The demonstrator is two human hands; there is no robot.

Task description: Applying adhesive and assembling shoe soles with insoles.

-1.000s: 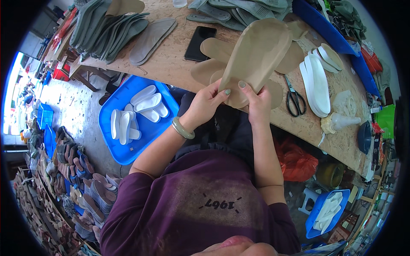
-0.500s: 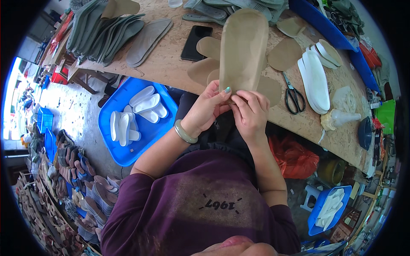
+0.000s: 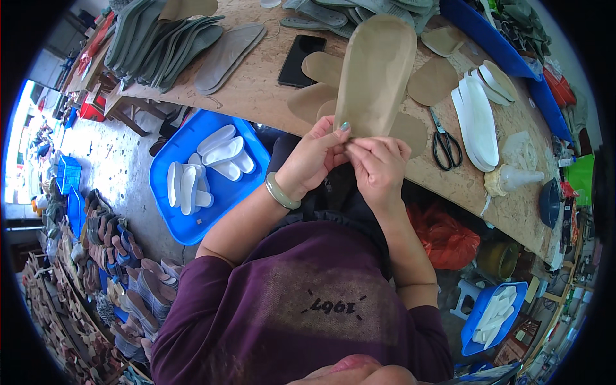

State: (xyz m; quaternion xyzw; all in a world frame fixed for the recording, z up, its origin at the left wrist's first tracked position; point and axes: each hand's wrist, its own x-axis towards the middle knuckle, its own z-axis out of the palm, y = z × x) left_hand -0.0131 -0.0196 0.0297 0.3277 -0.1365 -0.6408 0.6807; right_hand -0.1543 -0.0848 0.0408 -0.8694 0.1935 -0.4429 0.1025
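A tan insole (image 3: 376, 70) stands out over the table's near edge, its narrow near end between my two hands. My left hand (image 3: 317, 154) is closed on its near left edge, thumb pressed on top. The fingers of my right hand (image 3: 380, 165) pinch the near right corner; exactly what lies under these fingertips is hidden. Several flat tan pieces, among them a rounded one (image 3: 312, 102), lie on the table around the insole. Black-handled scissors (image 3: 444, 145) rest to its right, beside a pair of white soles (image 3: 476, 125).
Grey insoles are piled at the far left (image 3: 163, 45) and back centre (image 3: 321, 19). A black phone (image 3: 301, 60) lies on the wooden table (image 3: 256, 106). Below left, a blue tray (image 3: 221, 208) holds white soles. A white squeeze bottle (image 3: 513, 178) lies at the right.
The insole leans slightly more to the right. My right fingers have shifted a little along its near edge, while my left hand keeps its grip. The whole view has moved slightly.
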